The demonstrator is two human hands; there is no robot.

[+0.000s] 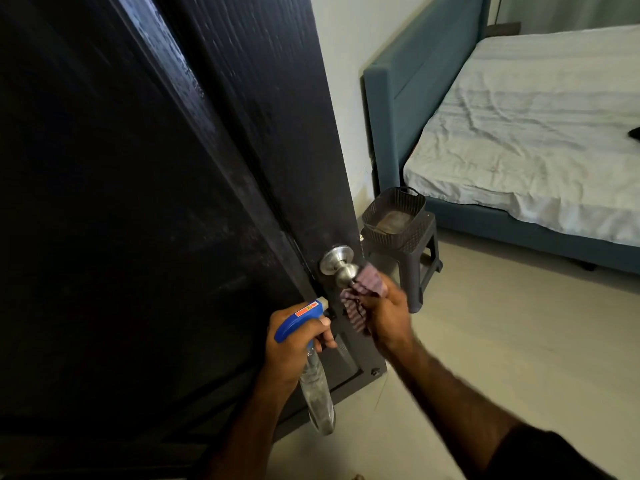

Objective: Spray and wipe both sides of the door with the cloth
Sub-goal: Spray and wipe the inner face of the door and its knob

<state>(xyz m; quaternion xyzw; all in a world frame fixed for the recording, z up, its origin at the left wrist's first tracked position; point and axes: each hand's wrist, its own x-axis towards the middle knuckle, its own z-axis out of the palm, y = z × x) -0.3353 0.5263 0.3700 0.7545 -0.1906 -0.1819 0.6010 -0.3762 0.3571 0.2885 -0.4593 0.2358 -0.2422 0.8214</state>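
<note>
Seen from head height, looking down: tall black wood-grain door [145, 188] filling the view from 12 round to 9 o'clock, standing open, its edge running down to 5 o'clock. Round brushed-metal door knob [338, 265] just below centre on that edge. Right hand [386, 315] at 5 o'clock, fingers curled round a crumpled dark red striped cloth [363, 292], cloth pressed against the knob's end. Left hand [298, 344] beside it at 6 o'clock, clamped on the neck of a clear plastic spray bottle with a blue trigger head [301, 322], nozzle close to the door face below the knob, bottle body hanging down past the wrist. Beyond the door edge at 3 o'clock, dark plastic stool [419, 268] on a pale tiled floor [519, 341], bearing a dark mesh basket [394, 209]. At 1 to 2 o'clock, teal upholstered bed frame [415, 74] with a rumpled pale sheet [540, 133].
</note>
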